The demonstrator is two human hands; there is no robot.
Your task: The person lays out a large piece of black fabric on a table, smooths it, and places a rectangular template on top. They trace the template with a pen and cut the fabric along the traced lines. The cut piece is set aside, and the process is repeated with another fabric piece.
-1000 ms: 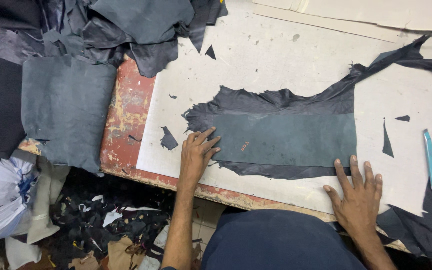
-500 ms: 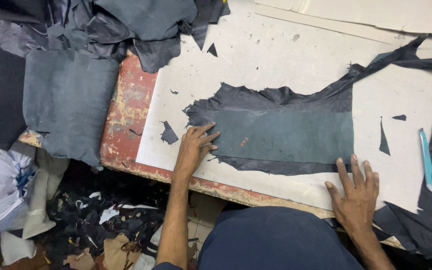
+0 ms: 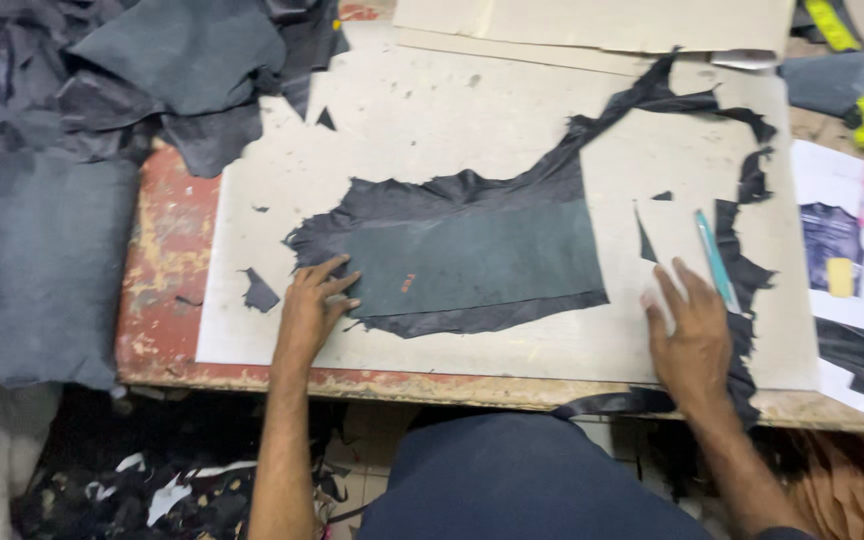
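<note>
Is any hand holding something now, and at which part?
Nothing is gripped. The left hand presses flat on the left end of the grey-green pattern piece; the right hand rests flat on the board, beside the teal pen.

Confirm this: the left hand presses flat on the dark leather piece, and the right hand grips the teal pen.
Not quite. In the head view the right hand lies flat on the board beside the teal pen, not gripping it. The left hand does press on the dark leather piece.
</note>
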